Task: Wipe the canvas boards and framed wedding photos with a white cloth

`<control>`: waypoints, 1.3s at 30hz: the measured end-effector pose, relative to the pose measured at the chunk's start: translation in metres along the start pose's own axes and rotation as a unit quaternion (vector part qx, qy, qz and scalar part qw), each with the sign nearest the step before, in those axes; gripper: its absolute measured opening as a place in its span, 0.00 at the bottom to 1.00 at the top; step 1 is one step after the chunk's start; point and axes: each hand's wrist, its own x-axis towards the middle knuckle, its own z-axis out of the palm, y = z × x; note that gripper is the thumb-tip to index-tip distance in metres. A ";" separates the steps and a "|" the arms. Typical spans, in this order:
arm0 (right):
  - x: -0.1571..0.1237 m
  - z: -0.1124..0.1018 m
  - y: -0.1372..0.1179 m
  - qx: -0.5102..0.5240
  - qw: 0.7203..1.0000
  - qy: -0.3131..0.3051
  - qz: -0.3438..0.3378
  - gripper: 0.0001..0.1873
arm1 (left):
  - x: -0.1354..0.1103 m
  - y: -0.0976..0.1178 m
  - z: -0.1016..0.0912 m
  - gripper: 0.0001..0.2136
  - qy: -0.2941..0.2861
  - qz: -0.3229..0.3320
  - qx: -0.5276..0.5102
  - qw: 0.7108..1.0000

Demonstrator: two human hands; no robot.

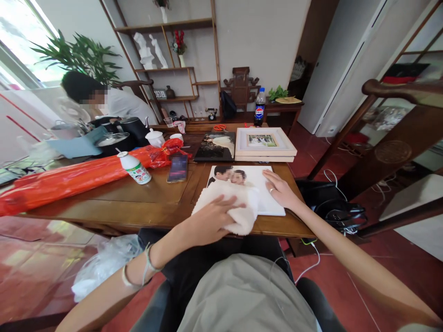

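Note:
My left hand [214, 216] lies over a white fluffy cloth [244, 214], fingers stretched out and spread on top of it. The cloth covers the lower left of a white photo panel [272, 200] and reaches over the table's front edge. Two people's heads printed on the panel show above the cloth. My right hand [279, 189], with a ring on one finger, rests flat on the panel's right side, fingers extended. Behind the panel are a dark photo panel [215, 146] and a stack of pale frames [289, 145].
On the wooden table [162, 200] are a phone [177, 168], a tilted white bottle [136, 169], a long red plastic-wrapped bundle [79, 173], orange scissors [219, 127] and a cola bottle [259, 108]. Another person [128, 103] bends over at the far left. A wooden chair [391, 147] stands right.

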 end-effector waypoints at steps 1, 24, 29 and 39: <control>0.000 0.000 0.000 0.001 1.000 0.000 0.002 0.25 | -0.003 0.003 0.000 0.11 -0.003 0.008 -0.010 1.000; 0.001 -0.002 -0.002 0.003 1.000 -0.001 0.004 0.24 | 0.052 -0.128 0.016 0.12 0.143 -0.097 -0.020 0.985; 0.001 -0.003 -0.002 -0.002 1.000 -0.008 -0.001 0.24 | 0.021 -0.062 0.014 0.12 0.106 -0.055 -0.022 0.993; 0.000 -0.003 -0.004 0.001 1.000 -0.010 0.015 0.25 | -0.014 0.004 0.021 0.11 0.085 0.007 -0.069 0.994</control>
